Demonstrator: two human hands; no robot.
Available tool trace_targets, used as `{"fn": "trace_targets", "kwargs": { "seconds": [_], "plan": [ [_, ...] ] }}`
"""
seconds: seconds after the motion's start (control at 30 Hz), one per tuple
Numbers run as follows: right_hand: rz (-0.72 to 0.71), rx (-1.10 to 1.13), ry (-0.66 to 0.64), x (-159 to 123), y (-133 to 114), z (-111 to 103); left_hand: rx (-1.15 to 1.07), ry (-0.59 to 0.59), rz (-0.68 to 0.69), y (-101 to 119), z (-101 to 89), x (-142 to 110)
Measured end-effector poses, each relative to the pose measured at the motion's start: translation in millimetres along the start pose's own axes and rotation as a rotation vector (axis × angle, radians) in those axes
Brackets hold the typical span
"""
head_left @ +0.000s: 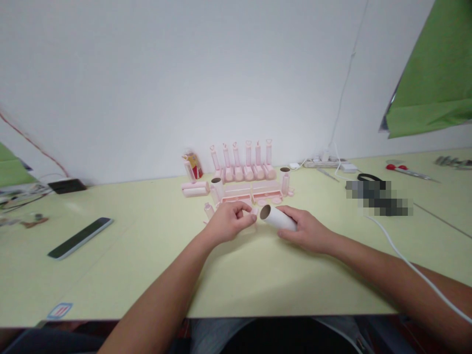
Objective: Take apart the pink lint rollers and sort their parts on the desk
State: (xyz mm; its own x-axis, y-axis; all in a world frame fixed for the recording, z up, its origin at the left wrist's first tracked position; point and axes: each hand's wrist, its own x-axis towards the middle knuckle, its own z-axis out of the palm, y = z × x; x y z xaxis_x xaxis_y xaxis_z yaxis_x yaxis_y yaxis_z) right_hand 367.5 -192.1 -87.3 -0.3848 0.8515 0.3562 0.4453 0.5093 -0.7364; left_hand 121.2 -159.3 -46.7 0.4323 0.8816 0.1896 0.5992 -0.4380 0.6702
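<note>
My right hand [308, 228] is wrapped round a white paper roll with a brown cardboard core [280, 219], likely a lint roller refill; its open end tilts toward my left hand. My left hand [230, 222] pinches a small pale pink plastic piece [254, 212] just left of that end, apart from it. The piece's full shape is hidden by my fingers. Beyond my hands are two open pink cases [267, 187]. A white roll [217, 187] stands upright at their left, and another roll [285, 172] sits at their right.
Several pink lint rollers [248, 171] stand in a row by the wall. A pink case [195, 189] and a red-yellow package [194, 164] are left of them. A phone [81, 238] lies at left. A white cable [401, 255] crosses the right side near my forearm.
</note>
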Motion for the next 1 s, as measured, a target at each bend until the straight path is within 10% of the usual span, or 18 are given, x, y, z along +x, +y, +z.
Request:
{"fn": "trace_targets", "kwargs": {
  "seconds": [1.0],
  "plan": [
    [-0.071,0.023,-0.05,-1,0,1,-0.237,-0.122,0.129,-2,10.0,-3]
  ]
}}
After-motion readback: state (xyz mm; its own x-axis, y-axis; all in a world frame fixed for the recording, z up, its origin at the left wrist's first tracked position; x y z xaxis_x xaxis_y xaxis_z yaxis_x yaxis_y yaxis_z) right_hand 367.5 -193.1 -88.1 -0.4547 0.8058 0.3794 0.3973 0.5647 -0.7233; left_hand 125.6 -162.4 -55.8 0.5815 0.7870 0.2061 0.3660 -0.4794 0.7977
